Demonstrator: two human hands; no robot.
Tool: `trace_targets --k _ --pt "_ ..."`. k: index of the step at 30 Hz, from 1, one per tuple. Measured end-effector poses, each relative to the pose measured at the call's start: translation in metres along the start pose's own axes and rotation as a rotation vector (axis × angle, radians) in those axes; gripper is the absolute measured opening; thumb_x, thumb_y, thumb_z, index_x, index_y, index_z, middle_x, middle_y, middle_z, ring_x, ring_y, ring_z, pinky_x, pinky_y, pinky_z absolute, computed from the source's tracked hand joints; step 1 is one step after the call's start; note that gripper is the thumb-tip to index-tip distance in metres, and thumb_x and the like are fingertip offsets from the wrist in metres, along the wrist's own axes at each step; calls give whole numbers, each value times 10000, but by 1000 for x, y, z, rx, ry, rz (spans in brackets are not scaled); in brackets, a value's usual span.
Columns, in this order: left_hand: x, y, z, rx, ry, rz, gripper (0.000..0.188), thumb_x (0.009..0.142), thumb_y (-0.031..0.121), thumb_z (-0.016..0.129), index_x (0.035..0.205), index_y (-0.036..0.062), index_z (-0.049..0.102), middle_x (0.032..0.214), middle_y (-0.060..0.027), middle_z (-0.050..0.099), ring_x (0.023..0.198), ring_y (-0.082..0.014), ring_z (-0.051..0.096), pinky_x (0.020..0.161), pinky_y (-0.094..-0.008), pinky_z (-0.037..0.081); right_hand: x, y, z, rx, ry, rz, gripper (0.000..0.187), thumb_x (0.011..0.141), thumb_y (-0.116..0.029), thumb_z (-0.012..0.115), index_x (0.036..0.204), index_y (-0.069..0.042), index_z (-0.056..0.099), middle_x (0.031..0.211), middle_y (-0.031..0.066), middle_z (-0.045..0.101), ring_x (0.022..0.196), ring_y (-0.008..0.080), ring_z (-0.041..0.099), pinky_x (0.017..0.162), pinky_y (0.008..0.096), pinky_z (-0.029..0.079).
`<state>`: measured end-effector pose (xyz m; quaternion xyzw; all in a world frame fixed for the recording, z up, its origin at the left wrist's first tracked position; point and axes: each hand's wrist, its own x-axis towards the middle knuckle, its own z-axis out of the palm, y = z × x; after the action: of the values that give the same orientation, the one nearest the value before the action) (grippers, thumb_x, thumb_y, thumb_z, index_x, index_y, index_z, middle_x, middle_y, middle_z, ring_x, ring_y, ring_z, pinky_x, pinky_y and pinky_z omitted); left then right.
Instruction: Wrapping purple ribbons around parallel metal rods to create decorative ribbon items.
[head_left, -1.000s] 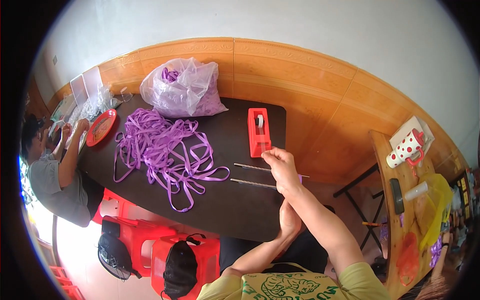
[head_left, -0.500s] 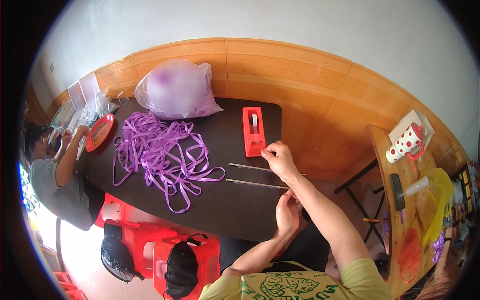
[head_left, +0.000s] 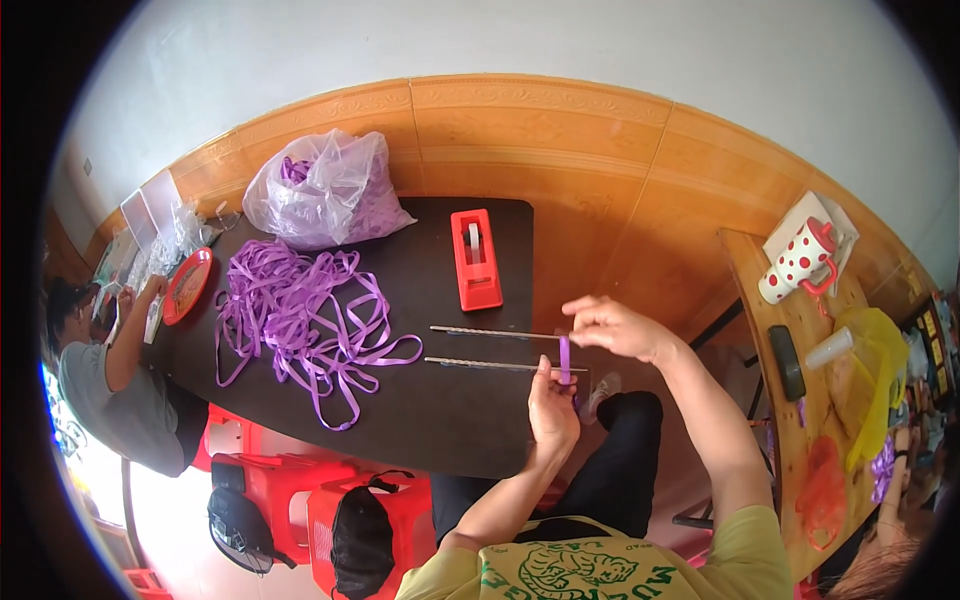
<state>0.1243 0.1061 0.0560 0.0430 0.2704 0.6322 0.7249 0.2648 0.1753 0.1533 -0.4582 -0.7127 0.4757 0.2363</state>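
Closely pinched, the fingers of the left hand (head_left: 553,405) and right hand (head_left: 612,327) hold a short strip of purple ribbon (head_left: 565,360) upright between them, just past the near-right edge of the dark rectangular table (head_left: 440,430); two thin metal rods (head_left: 495,349) lie beside them on the table. Farther left sit a red plastic tape dispenser (head_left: 475,259), a loose heap of purple ribbon strips (head_left: 300,320) and a clear plastic bag of purple ribbon (head_left: 325,190); a seated person (head_left: 110,380) is at the far left end.

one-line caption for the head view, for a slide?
Left hand and right hand hold a short purple ribbon strip over a dark table, beside two thin rods.
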Motion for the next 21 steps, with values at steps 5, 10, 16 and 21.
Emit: trace_targets --k 5,10,16,21 --pt "2 -1 11 -31 -14 33 247 890 336 625 766 131 563 755 -3 575 730 -128 518 713 -291 374 -7 28 9 12 -30 16 170 882 -147 585 772 -25 626 1331 185 457 1136 238 436 915 357 388" --pt "4 -1 14 -20 -17 33 192 877 321 640 864 138 585 814 6 584 757 -119 510 722 -290 377 -1 32 8 118 -83 21 186 844 -141 593 744 15 612 1217 198 531 1048 257 484 877 339 410" --pt "5 -1 17 37 -28 56 224 890 344 608 978 138 610 926 9 617 834 -117 535 755 -293 391 5 40 8 181 -99 -10 158 836 -106 579 814 28 661 1138 161 563 970 238 524 853 334 428" --pt "8 -2 21 40 7 51 192 880 310 632 973 143 613 925 22 617 834 -105 539 736 -284 395 5 41 8 161 -74 -58 154 832 -96 580 831 29 670 1088 153 579 954 247 536 854 345 433"
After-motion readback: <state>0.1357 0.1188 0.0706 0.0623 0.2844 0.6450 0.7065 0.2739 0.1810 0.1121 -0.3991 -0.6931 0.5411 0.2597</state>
